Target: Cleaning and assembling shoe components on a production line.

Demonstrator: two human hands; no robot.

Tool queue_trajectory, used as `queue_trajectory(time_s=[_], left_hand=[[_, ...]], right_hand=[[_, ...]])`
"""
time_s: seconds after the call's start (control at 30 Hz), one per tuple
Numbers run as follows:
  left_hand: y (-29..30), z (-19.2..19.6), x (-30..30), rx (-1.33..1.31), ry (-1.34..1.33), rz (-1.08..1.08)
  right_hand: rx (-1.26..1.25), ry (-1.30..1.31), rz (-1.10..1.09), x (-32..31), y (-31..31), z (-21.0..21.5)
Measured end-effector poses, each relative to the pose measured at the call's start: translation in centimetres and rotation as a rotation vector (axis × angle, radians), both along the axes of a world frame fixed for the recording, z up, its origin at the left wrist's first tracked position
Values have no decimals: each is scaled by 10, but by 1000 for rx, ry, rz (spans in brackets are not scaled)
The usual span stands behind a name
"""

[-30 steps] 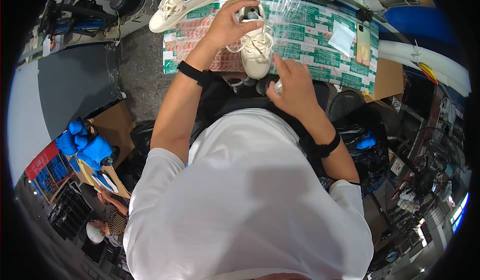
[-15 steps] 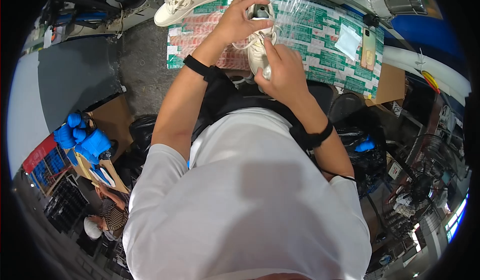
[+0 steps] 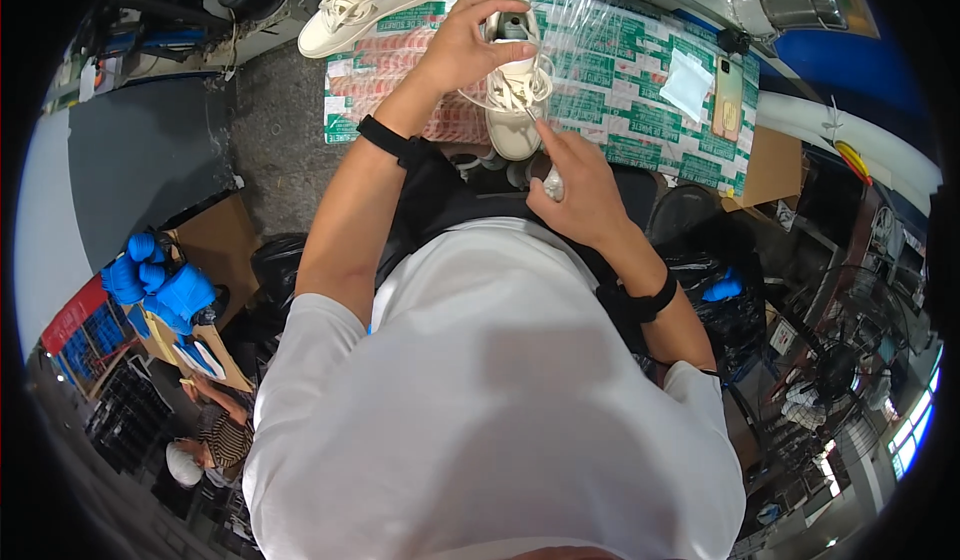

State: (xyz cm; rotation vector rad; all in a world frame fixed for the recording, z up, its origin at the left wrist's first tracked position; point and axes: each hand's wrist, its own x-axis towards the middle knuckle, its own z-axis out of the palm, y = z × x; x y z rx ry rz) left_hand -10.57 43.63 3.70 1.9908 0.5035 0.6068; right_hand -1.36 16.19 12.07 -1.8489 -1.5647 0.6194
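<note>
A cream lace-up sneaker [image 3: 513,138] stands on the worktable with its toe toward me. Its laces [image 3: 520,88] lie loosely looped over the front, and a dark green insert shows in the opening. My left hand [image 3: 468,48] grips the collar, thumb on the near side and fingers across the heel. In my right hand [image 3: 582,185], beside the toe, is a thin pointed metal tool [image 3: 532,115] with a whitish handle end [image 3: 553,184]. Its tip is close to the lower laces; I cannot tell whether it touches. A matching sneaker [image 3: 345,22] rests at the table's far left.
Printed green-and-white sheeting under clear film covers the worktable [image 3: 600,110]. A white packet [image 3: 687,84] and a phone [image 3: 728,100] lie at its right. Blue bundles [image 3: 180,290] sit in a carton on the left, near another person [image 3: 215,440]. A fan [image 3: 840,370] stands at right.
My right hand has drawn back toward me and slightly right, bringing the tool away from the upper laces and uncovering the toe. My left hand keeps its grip on the sneaker.
</note>
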Motion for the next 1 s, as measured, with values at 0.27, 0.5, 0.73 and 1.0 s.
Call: queue_trajectory(time_s=[0.27, 0.5, 0.73, 1.0], left_hand=[[4, 12, -2, -141, -4, -60], [-8, 20, -4, -104, 61, 82], [-79, -8, -33, -281, 28, 199], [-12, 53, -98, 280, 152, 628]], right_hand=[[122, -191, 35, -37, 47, -15], [-12, 170, 93, -23, -5, 4], [69, -359, -353, 88, 48, -82], [118, -346, -300, 67, 41, -91]])
